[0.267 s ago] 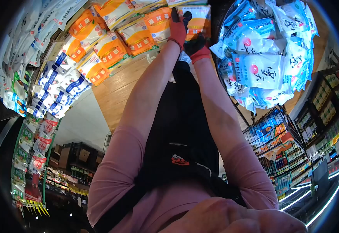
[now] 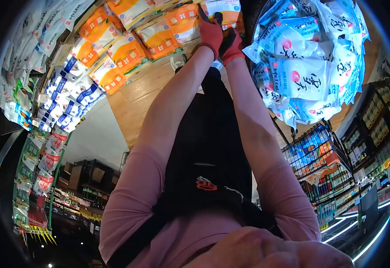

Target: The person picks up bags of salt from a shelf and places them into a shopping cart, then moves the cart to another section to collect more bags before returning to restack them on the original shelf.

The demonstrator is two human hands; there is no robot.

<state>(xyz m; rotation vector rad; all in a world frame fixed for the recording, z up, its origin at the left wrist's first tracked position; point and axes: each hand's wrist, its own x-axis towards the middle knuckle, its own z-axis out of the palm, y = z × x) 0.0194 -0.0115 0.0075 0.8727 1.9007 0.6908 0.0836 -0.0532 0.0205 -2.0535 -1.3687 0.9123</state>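
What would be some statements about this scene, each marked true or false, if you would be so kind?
1. The left hand wears a red glove with dark fingers. True.
2. The two hands are spread wide apart. False: the right hand is close beside the left one.
3. A heap of blue-and-white packets is to the right of the right hand. True.
4. The orange-and-white packets are all to the right of both hands. False: most are to the left of the hands.
5. The sleeves are dark green. False: they are pink.
6. The forearms are uncovered. True.
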